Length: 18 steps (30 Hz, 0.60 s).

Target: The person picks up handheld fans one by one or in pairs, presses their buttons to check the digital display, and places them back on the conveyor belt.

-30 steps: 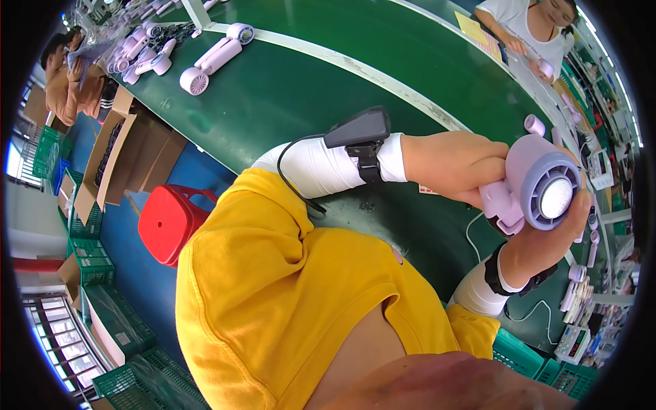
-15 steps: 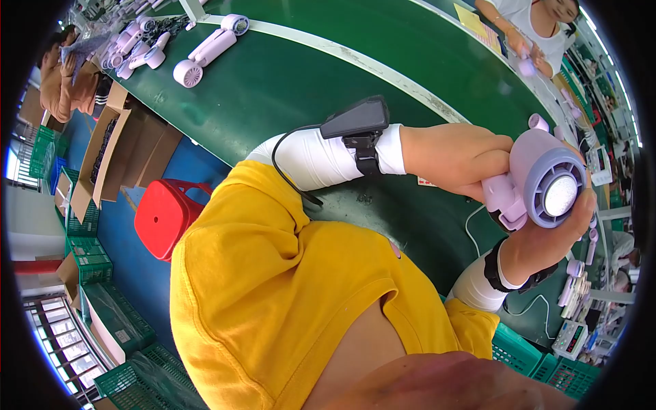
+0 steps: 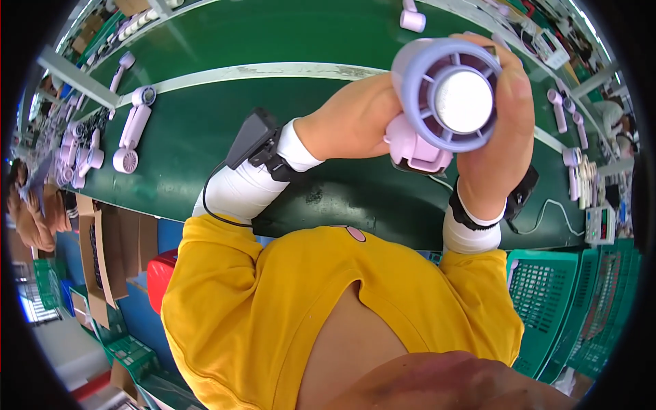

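Note:
A lilac handheld fan (image 3: 417, 82) is held up above the green worktable (image 3: 287, 109), its round spoked head and white centre disc turned toward me. My left hand (image 3: 359, 119) grips it from the left, with fingers partly hidden behind the fan and its folded pink handle (image 3: 418, 147). On the other side, my right hand (image 3: 502, 116) wraps round the head, its thumb along the right of the rim. Both wrists carry black straps over white sleeves.
More lilac fans (image 3: 134, 130) lie on the table at left, beside a pile (image 3: 85, 154). Another fan (image 3: 412, 19) lies across the white rail (image 3: 260, 70). Right: a small meter (image 3: 600, 225), a white cable (image 3: 543, 222) and green baskets (image 3: 543, 283). Left: a cardboard box (image 3: 116, 249) and red stool (image 3: 160, 277).
My view has swung rightward, so the table appears more level. Both hands and the fan now sit higher and further left in the picture, the fan still in both hands.

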Each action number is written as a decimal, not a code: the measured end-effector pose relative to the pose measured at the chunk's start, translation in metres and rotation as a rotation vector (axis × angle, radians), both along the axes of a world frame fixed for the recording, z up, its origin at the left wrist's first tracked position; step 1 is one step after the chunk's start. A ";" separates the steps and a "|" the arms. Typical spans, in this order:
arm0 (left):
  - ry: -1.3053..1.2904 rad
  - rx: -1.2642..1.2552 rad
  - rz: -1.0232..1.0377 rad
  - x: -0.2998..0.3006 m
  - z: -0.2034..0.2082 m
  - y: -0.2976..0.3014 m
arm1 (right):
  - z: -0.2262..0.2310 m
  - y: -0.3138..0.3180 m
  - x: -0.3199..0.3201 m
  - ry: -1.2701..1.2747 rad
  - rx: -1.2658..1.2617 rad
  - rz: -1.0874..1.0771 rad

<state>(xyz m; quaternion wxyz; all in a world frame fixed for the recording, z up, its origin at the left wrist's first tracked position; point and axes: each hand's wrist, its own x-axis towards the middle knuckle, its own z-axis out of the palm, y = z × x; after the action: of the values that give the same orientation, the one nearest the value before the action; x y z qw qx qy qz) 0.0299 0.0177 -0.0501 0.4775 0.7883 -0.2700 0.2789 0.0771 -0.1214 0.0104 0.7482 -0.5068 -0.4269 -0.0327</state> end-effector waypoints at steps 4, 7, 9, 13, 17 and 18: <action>-0.085 0.133 0.055 -0.002 0.001 0.000 | -0.003 -0.007 0.008 0.050 -0.112 0.099; -0.065 0.144 0.047 -0.002 0.004 -0.002 | -0.003 -0.003 0.004 0.022 -0.059 0.108; -0.133 0.189 0.124 -0.001 0.000 -0.004 | 0.001 -0.007 0.001 0.034 -0.104 0.072; -0.111 0.125 0.151 0.000 -0.011 -0.016 | 0.002 -0.008 0.004 0.034 -0.131 -0.033; 0.198 -0.109 -0.044 -0.010 -0.006 -0.027 | -0.001 -0.007 0.009 -0.117 0.022 -0.213; 0.340 -0.201 -0.139 -0.012 -0.002 -0.029 | -0.001 -0.007 0.010 -0.234 0.047 -0.304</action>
<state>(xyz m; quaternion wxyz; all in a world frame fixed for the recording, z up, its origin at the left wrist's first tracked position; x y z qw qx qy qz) 0.0181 -0.0111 -0.0526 0.6104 0.7519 -0.2103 0.1338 0.0868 -0.1287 0.0099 0.6917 -0.5404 -0.4286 -0.2141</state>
